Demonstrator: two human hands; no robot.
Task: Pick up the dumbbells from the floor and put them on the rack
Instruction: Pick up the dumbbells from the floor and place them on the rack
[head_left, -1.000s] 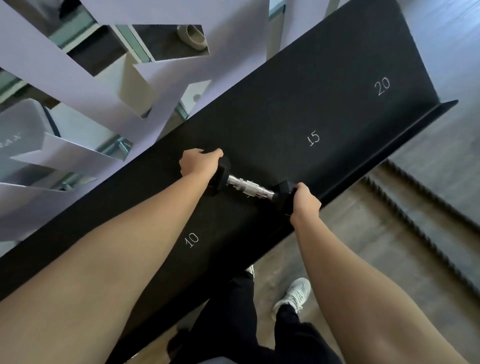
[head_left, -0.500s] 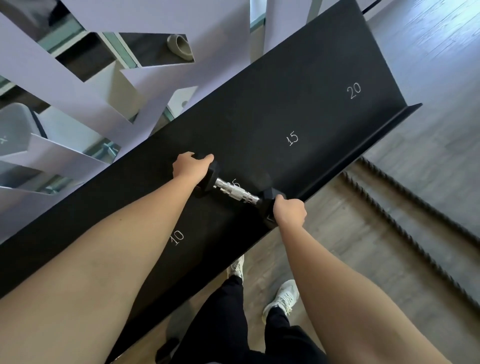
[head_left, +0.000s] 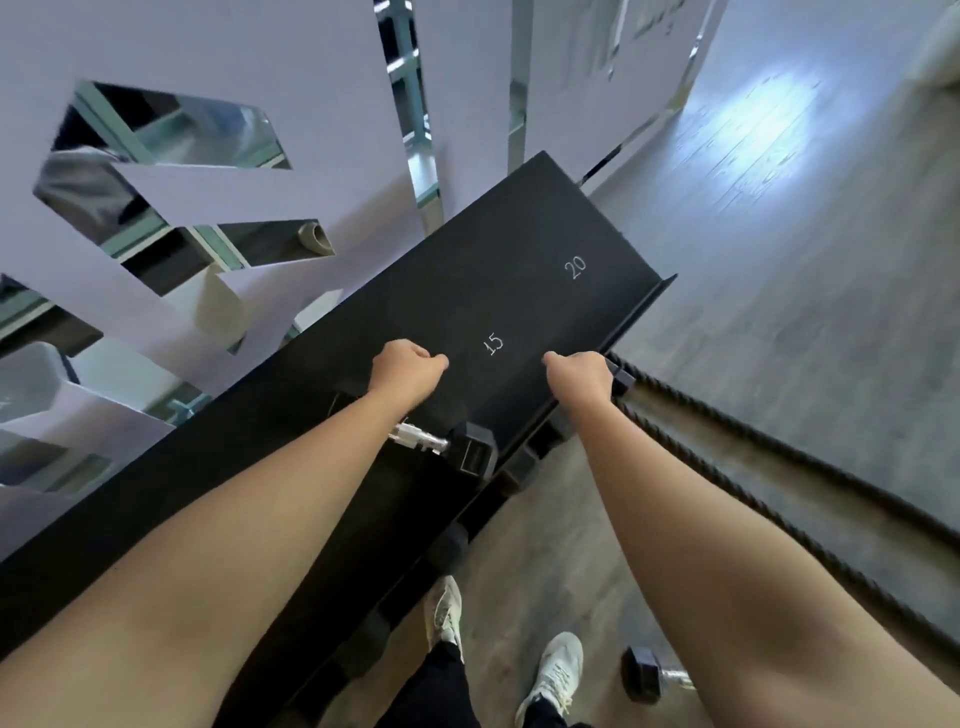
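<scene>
A black hex dumbbell (head_left: 470, 451) with a chrome handle lies on the slanted black rack shelf (head_left: 519, 291), below the "15" mark and partly under my left forearm. My left hand (head_left: 410, 369) hovers above it with fingers curled and nothing in them. My right hand (head_left: 577, 376) is at the shelf's front lip, also curled and empty. A second black dumbbell (head_left: 643, 674) lies on the floor by my right shoe, half hidden behind my right forearm.
Several dark dumbbell heads (head_left: 522, 467) show on a lower shelf under the front lip. A thick battle rope (head_left: 779, 457) runs across the wood floor to the right. My white shoes (head_left: 556, 670) stand close to the rack. A mirrored wall stands behind it.
Both hands have let go of the dumbbell's ends and moved up and right toward the "15" mark. The dumbbell stays lying on the shelf. The view has swung right.
</scene>
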